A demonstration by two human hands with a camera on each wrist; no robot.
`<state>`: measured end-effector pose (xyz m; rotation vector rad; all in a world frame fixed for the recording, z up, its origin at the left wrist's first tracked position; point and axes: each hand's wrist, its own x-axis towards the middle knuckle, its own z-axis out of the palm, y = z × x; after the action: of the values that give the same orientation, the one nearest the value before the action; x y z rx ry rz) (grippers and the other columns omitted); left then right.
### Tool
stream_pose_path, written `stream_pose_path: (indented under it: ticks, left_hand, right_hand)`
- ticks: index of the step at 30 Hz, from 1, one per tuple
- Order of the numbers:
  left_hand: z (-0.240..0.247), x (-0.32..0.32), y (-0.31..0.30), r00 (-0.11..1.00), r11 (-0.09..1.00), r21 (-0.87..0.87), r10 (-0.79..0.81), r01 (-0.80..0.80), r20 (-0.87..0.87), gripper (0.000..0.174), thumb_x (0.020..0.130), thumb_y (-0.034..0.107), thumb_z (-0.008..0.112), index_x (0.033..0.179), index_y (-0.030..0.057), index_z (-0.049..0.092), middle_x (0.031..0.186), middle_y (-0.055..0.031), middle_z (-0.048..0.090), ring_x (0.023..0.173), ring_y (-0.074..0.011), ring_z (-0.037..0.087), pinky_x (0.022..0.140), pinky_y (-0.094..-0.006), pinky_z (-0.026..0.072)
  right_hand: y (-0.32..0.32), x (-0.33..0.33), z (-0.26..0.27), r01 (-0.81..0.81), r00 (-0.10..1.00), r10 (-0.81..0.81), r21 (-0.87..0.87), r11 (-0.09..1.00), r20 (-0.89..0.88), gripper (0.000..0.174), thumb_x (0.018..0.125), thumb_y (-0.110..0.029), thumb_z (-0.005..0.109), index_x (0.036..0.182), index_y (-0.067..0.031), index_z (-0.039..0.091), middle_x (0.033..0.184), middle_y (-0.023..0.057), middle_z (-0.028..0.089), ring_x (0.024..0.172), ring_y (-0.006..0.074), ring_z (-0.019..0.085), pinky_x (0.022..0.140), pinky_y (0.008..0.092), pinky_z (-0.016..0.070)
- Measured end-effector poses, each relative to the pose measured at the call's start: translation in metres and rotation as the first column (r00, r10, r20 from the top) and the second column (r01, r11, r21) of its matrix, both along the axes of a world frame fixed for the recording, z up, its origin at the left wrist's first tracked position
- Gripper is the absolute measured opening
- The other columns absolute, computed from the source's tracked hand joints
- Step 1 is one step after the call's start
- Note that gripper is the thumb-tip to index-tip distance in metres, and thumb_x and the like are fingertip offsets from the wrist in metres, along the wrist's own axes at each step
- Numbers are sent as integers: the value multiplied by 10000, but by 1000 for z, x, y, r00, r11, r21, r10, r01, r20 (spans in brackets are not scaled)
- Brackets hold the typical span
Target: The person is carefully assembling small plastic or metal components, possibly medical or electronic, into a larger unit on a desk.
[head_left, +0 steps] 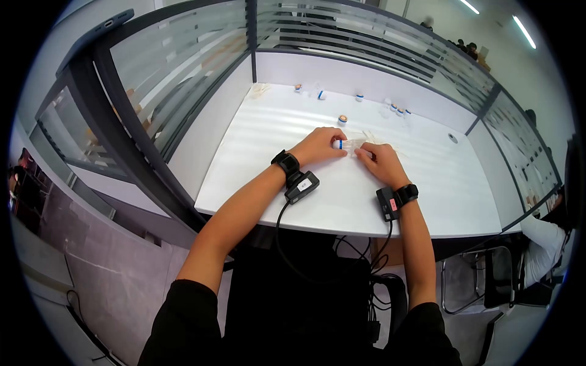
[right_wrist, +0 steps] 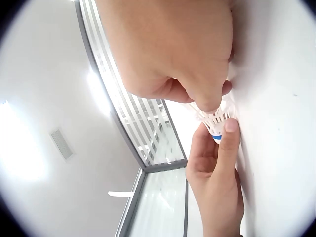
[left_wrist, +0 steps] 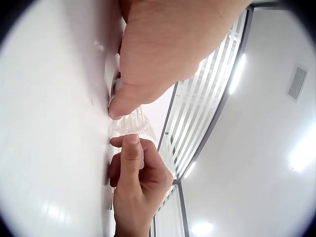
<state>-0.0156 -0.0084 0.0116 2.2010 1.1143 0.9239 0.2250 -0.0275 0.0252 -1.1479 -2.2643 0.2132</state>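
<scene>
A shuttlecock point(head_left: 339, 144) with a white base and a blue band lies low over the table, its skirt towards the right. My left hand point(head_left: 318, 146) pinches it at the base between thumb and fingers; the right wrist view shows the base point(right_wrist: 217, 137) beside the left thumb. My right hand point(head_left: 382, 163) is at the skirt's open end, thumb and fingers together. In the left wrist view the right hand point(left_wrist: 138, 175) pinches a small translucent piece point(left_wrist: 141, 157) near the skirt point(left_wrist: 133, 121). The right fingers partly hide the skirt's rim.
On the white table point(head_left: 262, 183), a banded cork piece point(head_left: 342, 120) stands behind my hands. Farther back are more blue-banded pieces point(head_left: 359, 97) and a pale pile point(head_left: 259, 90) at the left corner. Loose pale strips point(head_left: 390, 146) lie right of the shuttlecock. Partitions point(head_left: 366, 82) enclose the table.
</scene>
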Motion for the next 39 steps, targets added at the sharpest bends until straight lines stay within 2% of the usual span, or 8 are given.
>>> stream_pose_path:
  ticks: [8,12,13,19,28,39]
  left_hand:
    - [-1,0,0,1000,999,-33,-2,2,-6,469,831,316,812,1182,24,700,971,-143,695,900,-242,658,821,-352,528]
    - [-2,-1,2,1000,1000,23,-21,21,7,474,832,319,810,1185,23,698,991,-155,698,935,-255,659,853,-359,524]
    - [0,-1,-1,1000,999,-40,-5,5,5,477,835,322,808,1188,22,695,1017,-158,704,967,-268,658,881,-367,521]
    - [0,-1,1,1000,1000,15,-13,14,-14,474,840,323,803,1187,20,694,1033,-161,706,968,-264,657,880,-368,522]
    - [1,-1,0,1000,1000,-28,-6,5,-27,474,841,327,802,1189,23,699,1039,-163,705,977,-264,653,890,-373,520]
    - [6,1,-4,999,1000,2,-1,2,-44,458,847,307,788,1187,15,697,1025,-167,699,964,-269,652,871,-375,523]
  right_hand:
    - [-3,-1,2,15,1000,-15,-19,1000,16,265,955,-296,679,906,-42,737,719,199,675,664,381,655,640,442,508]
    - [-1,-2,1,-3,1000,3,9,1000,-9,258,953,-289,680,905,-42,736,714,195,675,659,377,657,638,440,509]
    - [-1,-1,0,-5,1000,5,8,1000,-9,256,953,-287,680,905,-42,736,713,195,675,657,376,657,637,440,509]
    - [-1,-1,0,1,1000,-1,10,1000,-9,255,952,-285,683,906,-40,736,710,194,676,653,370,661,637,438,513]
    - [-4,-2,3,10,1000,-10,-7,1000,16,257,954,-287,681,913,-40,738,715,196,681,664,375,664,645,441,516]
    - [-3,-2,4,11,999,-10,-11,1000,36,268,962,-293,667,923,-37,733,726,204,683,682,387,665,655,453,509]
